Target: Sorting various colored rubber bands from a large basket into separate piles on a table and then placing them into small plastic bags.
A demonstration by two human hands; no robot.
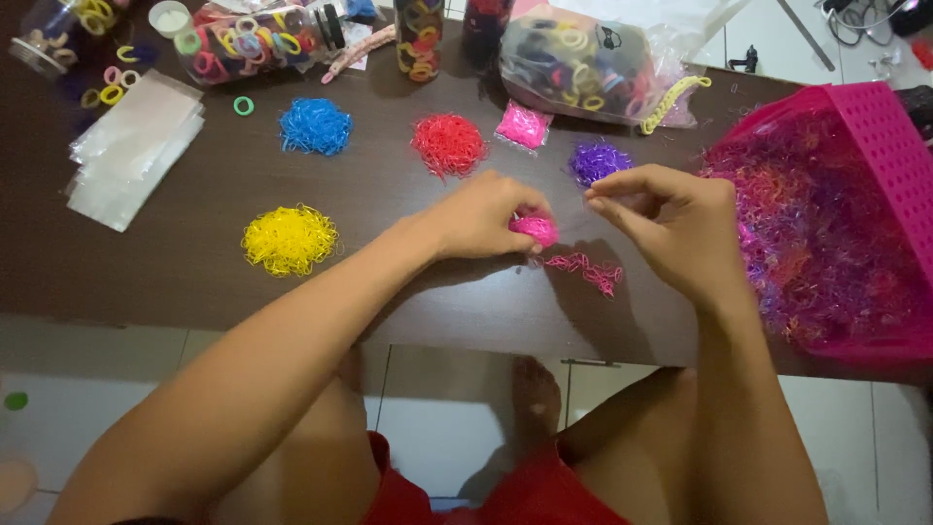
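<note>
Under the left hand (483, 216), its grip pinches pink bands (535, 229); right hand (671, 226) grip closed beside.

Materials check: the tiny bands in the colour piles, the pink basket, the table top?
Bands, e.g. the yellow pile and the pink clump under the left hand: likely thin rubber or elastic, glossy, tangled loops. Pink basket: looks like moulded plastic, with a regular grid of holes. Table top: dark brown, matte; wood or laminate, cannot tell.
</note>
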